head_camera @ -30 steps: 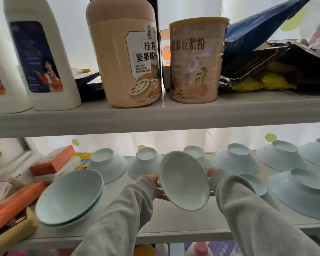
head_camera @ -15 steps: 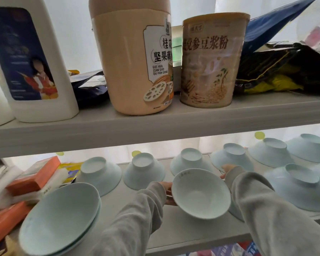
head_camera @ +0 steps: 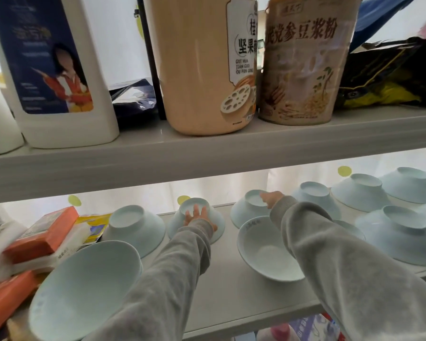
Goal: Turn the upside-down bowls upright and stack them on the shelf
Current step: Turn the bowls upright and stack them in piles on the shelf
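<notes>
On the lower shelf (head_camera: 228,291), the left hand (head_camera: 197,216) lies on the second upside-down bowl (head_camera: 176,222) of the back row. Its fingers are spread and nearly straight over the bowl's foot and side, with the thumb set out to the right. No closed grip is visible. The right hand (head_camera: 269,198) touches the foot of the third upside-down bowl (head_camera: 244,214), just to the right. A grey sleeve covers most of this hand, so it cannot be told whether its fingers are curled or straight.

One upright bowl (head_camera: 263,252) stands at the front of the shelf between the two forearms, partly covered by the right sleeve. A stack of upright bowls (head_camera: 84,291) sits at the front left, tilted toward the camera. The first upside-down bowl (head_camera: 135,228) stands just left of the left hand. More upside-down bowls (head_camera: 399,236) fill the right end of the shelf. Orange boxes (head_camera: 41,233) lie at the far left. The upper shelf (head_camera: 207,163) carries a white bottle (head_camera: 54,77), a tan jar (head_camera: 197,70) and a tin (head_camera: 300,70).
</notes>
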Demonstrator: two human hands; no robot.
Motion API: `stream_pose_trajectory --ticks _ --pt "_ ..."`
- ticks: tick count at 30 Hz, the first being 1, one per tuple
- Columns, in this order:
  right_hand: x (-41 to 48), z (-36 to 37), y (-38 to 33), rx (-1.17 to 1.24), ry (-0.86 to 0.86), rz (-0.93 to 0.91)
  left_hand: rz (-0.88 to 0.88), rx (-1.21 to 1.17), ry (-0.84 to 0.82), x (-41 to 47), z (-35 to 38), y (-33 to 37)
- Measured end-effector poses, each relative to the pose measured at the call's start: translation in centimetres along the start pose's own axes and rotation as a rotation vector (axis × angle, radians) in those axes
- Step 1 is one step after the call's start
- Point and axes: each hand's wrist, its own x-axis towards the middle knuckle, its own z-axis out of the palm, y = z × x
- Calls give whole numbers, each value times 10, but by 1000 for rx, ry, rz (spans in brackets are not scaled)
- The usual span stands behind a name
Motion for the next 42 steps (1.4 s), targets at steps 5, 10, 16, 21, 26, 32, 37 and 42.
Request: stream_pose_trajectory --ticks 5,10,16,21,26,32,37,42 --pt "-8 45 -14 54 -251 93 -10 -13 -11 4 -3 -7" --pt "-4 71 -13 100 -329 107 -47 61 22 3 -10 -15" --pt "3 82 -12 135 -328 129 -67 15 175 -8 -4 -24" --pt "7 80 -11 179 -301 124 -81 -210 196 -12 -21 -25" --pt "9 80 -8 189 -249 116 -63 -594 194 -17 -61 -28" --pt "7 77 -7 377 -217 127 -105 -912 32 -38 -87 -38" --pt "3 60 -8 420 -256 98 -21 -1238 -31 -51 -89 -39" --pt "-6 37 -26 437 -196 -14 32 -1377 -27 -61 -91 -17"
